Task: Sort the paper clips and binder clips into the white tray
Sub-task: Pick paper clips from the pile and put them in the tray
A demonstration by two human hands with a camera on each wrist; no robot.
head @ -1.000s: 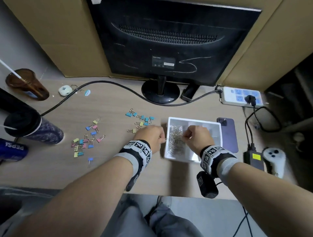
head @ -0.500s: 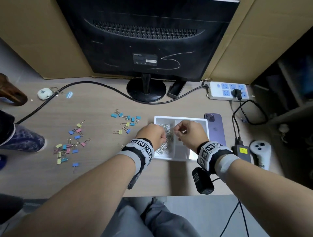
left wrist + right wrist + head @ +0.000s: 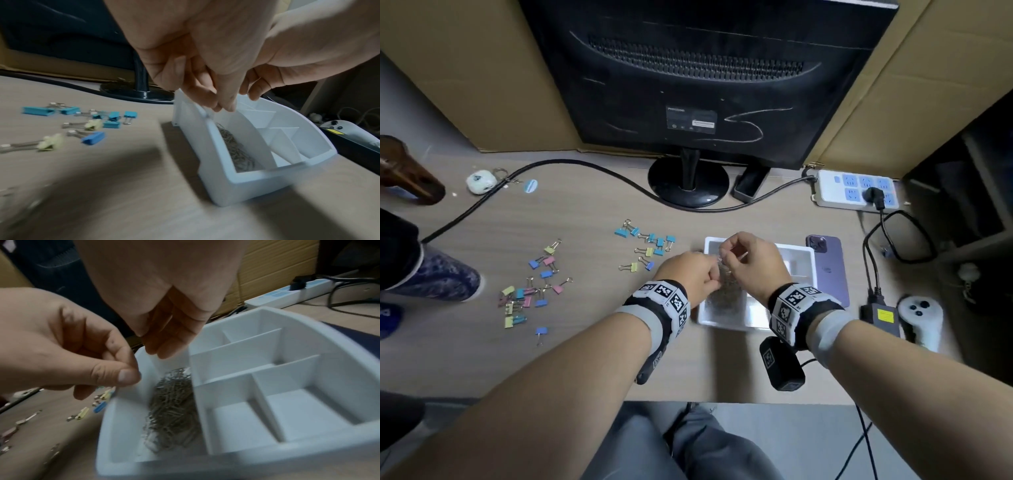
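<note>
— What are the hands doing, down here closest to us?

— Both hang over the near-left part of the white tray (image 3: 799, 251). The left hand (image 3: 690, 274) has thumb pressed to forefinger, the other fingers curled under. The right hand (image 3: 753, 263) is bunched, fingertips pointing down. Something glints between them, but I can't tell whether either hand actually holds it.

— And the paper clips (image 3: 172, 402)?

— They're heaped in the tray's long left compartment, a grey tangled mound. The other compartments look bare. Thin, light wire, I'd say, and they probably snag on each other, so a loose pinch off the top of the heap should lift a few without dragging the lot.

— The binder clips (image 3: 647, 250)?

— Not sorted yet. They lie on the surface (image 3: 585, 342) left of the tray, one scatter just beside it and another further left. They're small, stiff and springy. I'd take each by its coloured body, as the wire handles likely swing.

— Further back?

— A phone (image 3: 828, 270) lies against the tray's right side, and the monitor (image 3: 705, 85) stands behind.
</note>
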